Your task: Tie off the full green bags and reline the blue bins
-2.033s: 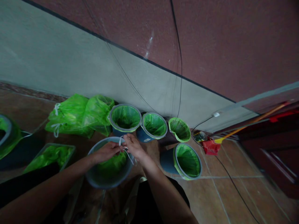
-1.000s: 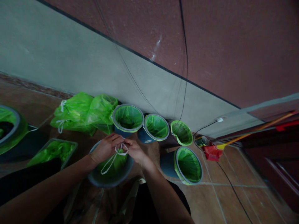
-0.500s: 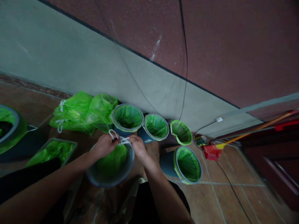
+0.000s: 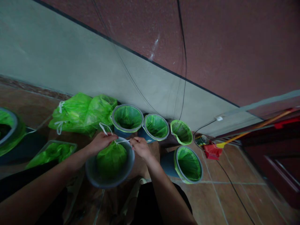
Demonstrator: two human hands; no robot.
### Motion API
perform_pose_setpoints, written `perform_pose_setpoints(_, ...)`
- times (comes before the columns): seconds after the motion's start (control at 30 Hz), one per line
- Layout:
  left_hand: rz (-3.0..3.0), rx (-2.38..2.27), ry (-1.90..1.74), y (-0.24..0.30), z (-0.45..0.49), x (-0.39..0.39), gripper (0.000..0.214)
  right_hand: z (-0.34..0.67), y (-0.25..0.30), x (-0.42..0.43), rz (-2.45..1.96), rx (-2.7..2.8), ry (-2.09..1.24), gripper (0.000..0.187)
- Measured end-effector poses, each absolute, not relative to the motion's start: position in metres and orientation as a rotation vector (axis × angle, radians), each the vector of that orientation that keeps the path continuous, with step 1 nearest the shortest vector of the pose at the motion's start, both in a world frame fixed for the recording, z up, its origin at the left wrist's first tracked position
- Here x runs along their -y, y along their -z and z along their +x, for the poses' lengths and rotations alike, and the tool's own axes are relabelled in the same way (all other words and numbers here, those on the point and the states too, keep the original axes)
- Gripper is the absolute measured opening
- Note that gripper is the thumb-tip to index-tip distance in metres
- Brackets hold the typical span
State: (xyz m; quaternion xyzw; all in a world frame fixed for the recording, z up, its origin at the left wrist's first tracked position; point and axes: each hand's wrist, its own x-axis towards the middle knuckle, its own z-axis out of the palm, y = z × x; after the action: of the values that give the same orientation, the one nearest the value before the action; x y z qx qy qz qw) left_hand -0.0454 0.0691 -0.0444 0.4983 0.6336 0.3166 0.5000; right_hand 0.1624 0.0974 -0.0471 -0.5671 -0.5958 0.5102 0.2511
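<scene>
A grey bin (image 4: 93, 175) stands on the floor right below me, with a green bag (image 4: 112, 158) bunched up inside it. A white drawstring (image 4: 122, 141) runs taut between my two hands over the top of the bag. My left hand (image 4: 100, 142) pinches one end, and a loop of string (image 4: 104, 127) sticks up behind it. My right hand (image 4: 140, 147) pinches the other end, fingers closed.
Along the wall stand three bins lined with green bags (image 4: 127, 118) (image 4: 156, 126) (image 4: 181, 132); another (image 4: 187, 164) is nearer on the right. Tied green bags (image 4: 79, 114) lie at left, beside a rectangular bin (image 4: 52, 151) and a round bin (image 4: 8, 131). A red dustpan (image 4: 212, 151) and cables lie right.
My hands have drawn apart, pulling the white drawstring tight across the bag's mouth. The bag's top has gathered closed. The slack loop that hung over the bag is gone.
</scene>
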Motion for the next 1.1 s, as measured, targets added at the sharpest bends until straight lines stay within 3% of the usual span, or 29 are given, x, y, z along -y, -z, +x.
perform_pose_setpoints(0.17,1.007,-1.283,-0.885,0.040,-0.030,-0.065,0.042,0.151,0.041,-0.096,-1.285,1.525,-1.440,0.036)
perform_pose_setpoints(0.4,1.242,-1.144,-0.748,0.049,-0.035,-0.066,0.028,0.141,0.029,-0.089,-1.126,1.731,-1.448,0.044)
perform_pose_setpoints(0.57,1.428,-1.174,-0.703,0.049,-0.032,-0.064,0.031,0.136,0.019,-0.087,-1.072,1.168,-1.767,0.057)
perform_pose_setpoints(0.67,1.450,-1.164,-0.745,0.050,-0.031,-0.064,0.032,0.134,0.032,-0.087,-1.158,1.000,-1.829,0.045)
perform_pose_setpoints(0.87,1.464,-1.270,-0.849,0.051,-0.031,-0.062,0.029,0.126,0.058,-0.080,-1.010,1.246,-1.889,0.022)
perform_pose_setpoints(1.1,1.402,-1.390,-0.841,0.048,-0.029,-0.061,0.035,0.117,0.058,-0.071,-1.015,1.147,-1.846,0.033)
